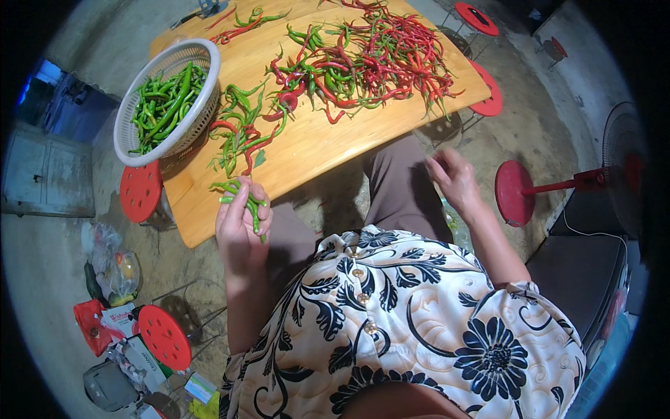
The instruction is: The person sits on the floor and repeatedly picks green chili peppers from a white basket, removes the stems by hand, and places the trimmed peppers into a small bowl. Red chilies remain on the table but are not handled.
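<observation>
My left hand (243,222) is closed around several short green chili peppers (255,213), held at the near edge of the wooden table (314,157). Just beyond it lies a small heap of green and red chilies (241,123). A white plastic colander basket (209,68) full of green chilies (170,107) stands at the table's left side. My right hand (455,175) hangs off the table beside my right knee, its fingers curled. Whether anything is between those fingers cannot be seen. A large pile of long red chilies (403,57), mixed with green ones, covers the table's far right.
Red round stools stand at the left (141,191), lower left (165,337) and right (487,89). A red-based fan (515,194) is to my right, near a black seat (570,267). Plastic bags (123,269) and boxes lie on the floor at left.
</observation>
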`<move>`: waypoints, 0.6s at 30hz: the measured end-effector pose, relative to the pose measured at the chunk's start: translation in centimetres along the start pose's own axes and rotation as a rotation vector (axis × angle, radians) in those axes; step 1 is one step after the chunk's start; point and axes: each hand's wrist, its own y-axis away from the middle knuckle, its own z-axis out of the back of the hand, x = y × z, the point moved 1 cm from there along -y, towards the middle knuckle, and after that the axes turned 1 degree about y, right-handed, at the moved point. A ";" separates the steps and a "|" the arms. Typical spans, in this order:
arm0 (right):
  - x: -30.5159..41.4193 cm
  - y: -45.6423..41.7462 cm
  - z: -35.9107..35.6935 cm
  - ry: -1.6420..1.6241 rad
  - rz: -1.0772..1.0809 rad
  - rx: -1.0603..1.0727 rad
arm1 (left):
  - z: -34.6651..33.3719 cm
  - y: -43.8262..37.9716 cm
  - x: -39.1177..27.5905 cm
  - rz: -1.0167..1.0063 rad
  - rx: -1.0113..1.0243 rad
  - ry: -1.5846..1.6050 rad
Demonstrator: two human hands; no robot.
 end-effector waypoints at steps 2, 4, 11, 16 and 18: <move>4.4 -2.2 -0.4 -0.082 0.237 -0.064 | 0.0 0.3 0.1 0.010 0.020 -0.011; 7.4 -4.0 -0.8 -0.096 0.437 -0.087 | 0.1 0.6 0.1 0.014 -0.007 -0.010; 9.8 -9.0 -2.6 0.214 0.493 -0.039 | 0.5 1.7 0.1 0.042 -0.055 -0.088; 9.6 -11.9 -1.8 0.489 0.652 0.179 | 0.4 1.8 0.2 0.042 -0.024 -0.085; 9.8 -12.9 -1.3 0.527 0.739 0.221 | 0.3 1.8 0.5 0.057 -0.046 -0.109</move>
